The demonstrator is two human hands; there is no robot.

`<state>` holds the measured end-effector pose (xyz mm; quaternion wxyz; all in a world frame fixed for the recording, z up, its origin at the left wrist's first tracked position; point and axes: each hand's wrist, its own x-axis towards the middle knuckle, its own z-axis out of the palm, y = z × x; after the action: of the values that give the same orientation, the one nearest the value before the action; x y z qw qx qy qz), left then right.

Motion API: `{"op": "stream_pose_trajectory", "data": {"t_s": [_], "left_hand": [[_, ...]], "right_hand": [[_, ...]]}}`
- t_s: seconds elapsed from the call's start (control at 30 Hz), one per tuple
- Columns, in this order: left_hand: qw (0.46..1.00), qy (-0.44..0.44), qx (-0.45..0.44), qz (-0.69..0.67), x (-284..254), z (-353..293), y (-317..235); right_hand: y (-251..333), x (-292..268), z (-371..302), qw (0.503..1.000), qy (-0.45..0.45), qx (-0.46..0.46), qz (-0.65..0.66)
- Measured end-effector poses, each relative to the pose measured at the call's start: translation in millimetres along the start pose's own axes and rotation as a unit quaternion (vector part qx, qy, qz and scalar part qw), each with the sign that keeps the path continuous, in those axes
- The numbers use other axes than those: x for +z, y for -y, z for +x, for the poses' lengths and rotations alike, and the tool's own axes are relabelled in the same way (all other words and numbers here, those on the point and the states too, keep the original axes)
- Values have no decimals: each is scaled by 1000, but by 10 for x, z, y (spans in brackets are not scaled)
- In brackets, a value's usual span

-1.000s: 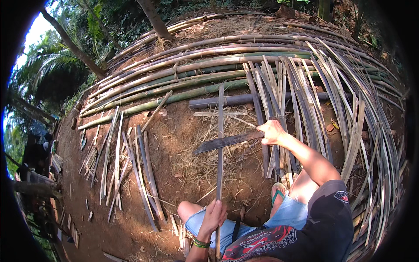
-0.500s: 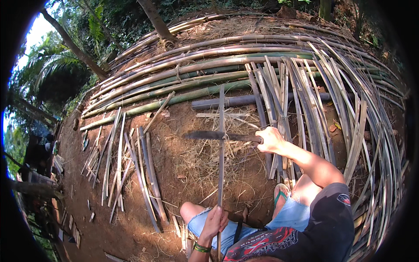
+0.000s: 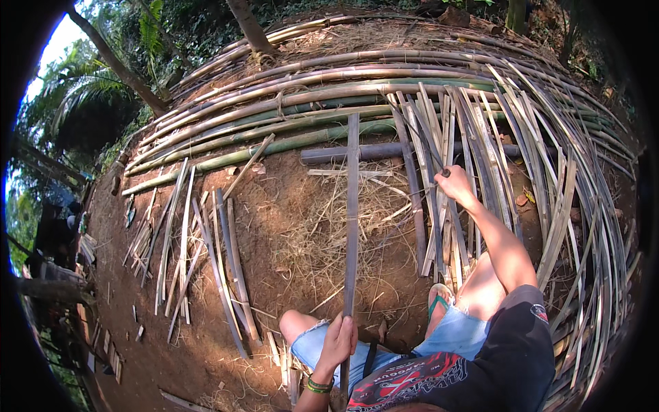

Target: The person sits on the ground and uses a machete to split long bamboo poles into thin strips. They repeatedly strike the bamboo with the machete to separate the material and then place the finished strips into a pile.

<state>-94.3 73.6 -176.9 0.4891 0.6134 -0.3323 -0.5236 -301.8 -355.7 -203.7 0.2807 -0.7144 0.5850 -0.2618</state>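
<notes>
My left hand (image 3: 338,341) is closed around a long, dark bamboo strip (image 3: 352,206) near its lower end. The strip stands out away from my body, its far tip in front of the bamboo poles. To the right of it, my right hand (image 3: 454,185) is closed on the handle of a machete (image 3: 445,172), apart from the strip. The machete's blade is hard to make out against the split slats behind it. Pale bamboo shavings (image 3: 329,233) lie on the ground beyond my knees.
Long bamboo poles (image 3: 288,145) lie across the back. Split bamboo slats (image 3: 494,172) are piled on the right, over a thick dark pole (image 3: 377,152). Shorter strips (image 3: 182,240) lie on the soil at left. My sandalled foot (image 3: 439,300) is near the slats.
The machete has come off the strip, and my right hand has moved right and farther away with it. The strip has turned its broad dark face up; my left hand still grips it.
</notes>
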Motion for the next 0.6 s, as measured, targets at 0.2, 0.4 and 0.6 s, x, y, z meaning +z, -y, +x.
{"op": "stream_pose_trajectory", "data": {"t_s": [0.2, 0.4, 0.6], "left_hand": [[999, -49, 4, 18, 44, 292, -49], [997, -19, 5, -71, 49, 670, -115], [966, 21, -109, -234, 93, 898, -493]], "right_hand": [[146, 62, -266, 992, -3, -112, 52], [705, 135, -835, 962, 95, -257, 13], [794, 435, -1441, 889, 180, -419, -43]]}}
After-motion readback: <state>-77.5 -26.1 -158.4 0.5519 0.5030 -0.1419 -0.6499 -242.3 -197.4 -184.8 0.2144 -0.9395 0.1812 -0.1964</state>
